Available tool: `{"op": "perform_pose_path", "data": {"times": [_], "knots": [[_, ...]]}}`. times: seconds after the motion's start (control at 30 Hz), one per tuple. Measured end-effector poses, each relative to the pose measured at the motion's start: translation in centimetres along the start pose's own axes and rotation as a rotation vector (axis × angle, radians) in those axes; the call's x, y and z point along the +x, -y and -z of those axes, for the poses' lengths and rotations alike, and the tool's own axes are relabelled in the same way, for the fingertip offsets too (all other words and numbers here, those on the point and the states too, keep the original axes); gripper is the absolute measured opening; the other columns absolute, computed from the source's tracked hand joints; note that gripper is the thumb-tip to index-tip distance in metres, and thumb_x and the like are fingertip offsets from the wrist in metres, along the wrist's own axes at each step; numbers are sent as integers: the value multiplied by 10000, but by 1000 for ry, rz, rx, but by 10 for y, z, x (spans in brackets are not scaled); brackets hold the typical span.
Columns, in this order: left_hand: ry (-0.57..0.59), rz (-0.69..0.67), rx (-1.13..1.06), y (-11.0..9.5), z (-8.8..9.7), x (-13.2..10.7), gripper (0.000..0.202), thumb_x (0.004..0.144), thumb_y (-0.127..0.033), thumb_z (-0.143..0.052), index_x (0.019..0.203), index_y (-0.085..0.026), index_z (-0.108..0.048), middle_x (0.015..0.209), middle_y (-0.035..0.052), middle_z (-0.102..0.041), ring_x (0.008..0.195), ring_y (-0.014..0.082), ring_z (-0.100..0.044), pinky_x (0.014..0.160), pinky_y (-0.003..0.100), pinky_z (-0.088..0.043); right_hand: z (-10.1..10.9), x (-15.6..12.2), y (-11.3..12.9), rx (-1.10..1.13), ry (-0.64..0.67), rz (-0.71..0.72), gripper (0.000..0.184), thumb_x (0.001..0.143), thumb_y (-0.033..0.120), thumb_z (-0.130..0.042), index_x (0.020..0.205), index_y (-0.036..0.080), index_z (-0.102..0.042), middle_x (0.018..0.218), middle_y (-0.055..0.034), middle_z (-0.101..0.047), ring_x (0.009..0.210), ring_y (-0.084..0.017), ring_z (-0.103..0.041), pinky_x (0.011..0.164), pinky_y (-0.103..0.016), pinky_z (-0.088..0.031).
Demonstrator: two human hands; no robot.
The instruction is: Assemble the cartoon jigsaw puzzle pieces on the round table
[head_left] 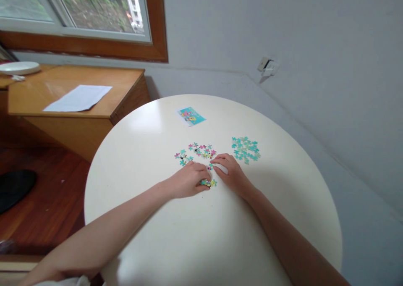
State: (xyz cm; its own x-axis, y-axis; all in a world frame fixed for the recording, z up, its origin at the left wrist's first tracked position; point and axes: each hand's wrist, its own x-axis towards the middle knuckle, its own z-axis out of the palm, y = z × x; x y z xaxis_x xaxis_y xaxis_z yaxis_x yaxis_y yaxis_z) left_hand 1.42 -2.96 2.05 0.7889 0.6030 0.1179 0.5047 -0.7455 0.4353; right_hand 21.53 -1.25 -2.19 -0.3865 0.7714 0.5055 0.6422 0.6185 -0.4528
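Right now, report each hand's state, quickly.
Left hand: curled around colourful puzzle pieces; whether it grips any cannot be told.
Right hand: curved beside another puzzle piece; open or closed cannot be told.

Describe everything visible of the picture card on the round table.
The picture card is rectangular, apparently thin paper or card, printed turquoise with pink and yellow figures, and pale along its left edge. It lies flat, askew, on the white table, beyond the puzzle pieces, touching nothing else. Finer details are unclear.

puzzle pieces (208, 183) partly hidden by hands (190, 180), details on card (191, 116) too small, window (94, 6) cut off above
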Motion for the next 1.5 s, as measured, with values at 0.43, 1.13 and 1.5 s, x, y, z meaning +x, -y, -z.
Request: {"op": "perform_pose_path", "data": {"times": [0.43, 1.13, 1.5], "knots": [[-184, 69, -28, 0, 1, 1, 141, 841, -193, -463, 796, -180, -596, 829, 36, -635, 820, 158, -574, 755, 295, -368, -1, 0, -1, 0, -37, 14, 184, 799, 143, -523, 935, 212, -626, 920, -67, -587, 893, -205, -556, 811, -383, -456], [-489, 401, -84, 6, 3, 4, 176, 825, -207, -442, 701, -185, -565, 756, 16, -624, 761, 159, -553, 761, 335, -381, -2, -2, -2, -69, 15, -22, 273, 818, 179, -493, 1051, 228, -626, 1005, -91, -558, 944, -230, -534, 850, -429, -449], [-502, 407, -95, 9, -1, 4, 157, 802, -148, -419, 792, -188, -570, 828, 22, -638, 774, 162, -553, 752, 324, -396, -2, -2, 1, -57, 2, -20, 240, 811, 171, -501, 1011, 217, -625, 977, -87, -569, 931, -230, -542, 847, -429, -449]]}}
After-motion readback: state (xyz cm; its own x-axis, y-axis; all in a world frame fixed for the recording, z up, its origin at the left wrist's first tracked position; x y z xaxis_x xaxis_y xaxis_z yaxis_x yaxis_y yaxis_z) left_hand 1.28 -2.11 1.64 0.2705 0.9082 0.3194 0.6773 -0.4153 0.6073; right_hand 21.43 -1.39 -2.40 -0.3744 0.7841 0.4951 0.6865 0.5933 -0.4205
